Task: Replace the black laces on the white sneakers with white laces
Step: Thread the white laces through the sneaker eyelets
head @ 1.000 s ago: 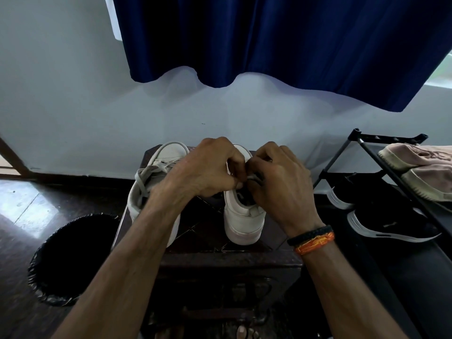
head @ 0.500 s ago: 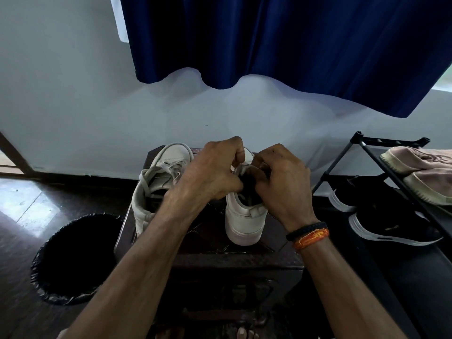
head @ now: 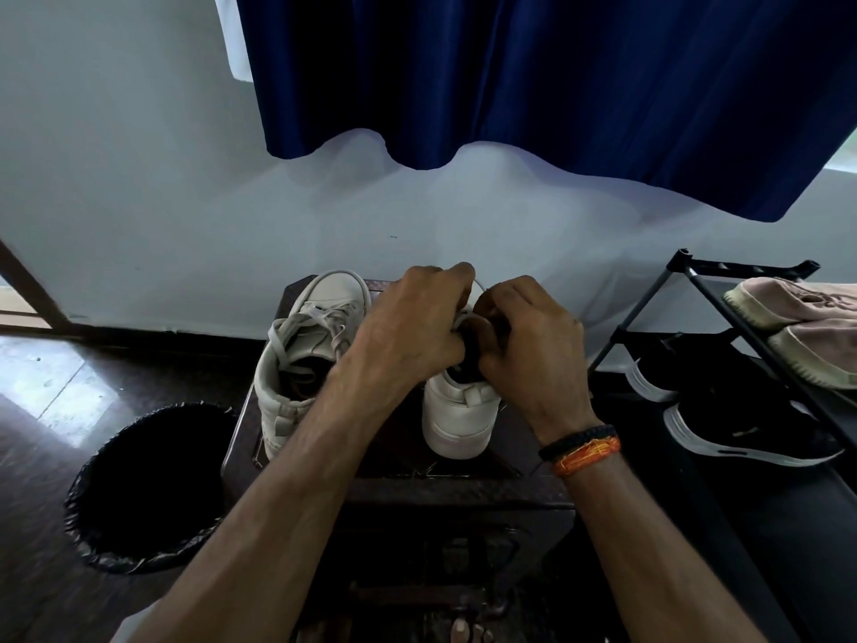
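Left hand [head: 412,327]: fingers curled tight over the tongue area of the right-side sneaker [head: 457,410]; they appear to pinch something there, but what exactly is hidden between the two hands.
Right hand [head: 528,341]: fingers curled likewise, knuckles up, pressed against the left hand above the same shoe. A thin pale lace [head: 478,285] arcs up between the two hands; which hand has hold of it cannot be told.
Right-side sneaker: white, heel toward the viewer, standing on the dark table [head: 394,484]; its front and eyelets are covered by the hands. Dark material shows in its opening, unclear whether lining or lace.
Left-side sneaker [head: 306,359]: white, threaded with pale laces, standing just beside the other on the same table, partly crossed by the left forearm.
Wristbands [head: 582,447]: black and orange, on the right wrist.
Bin [head: 143,484]: black-lined, on the floor to the left of the table, close to its edge.
Shoe rack [head: 695,280]: black frame at right, near the table; holds pink shoes [head: 807,317] above and black shoes [head: 742,424] below, the pink ones cut off by the picture edge.
Curtain [head: 556,76]: dark blue, hanging against the pale wall behind.
Open room: bare table top in front of the heels.
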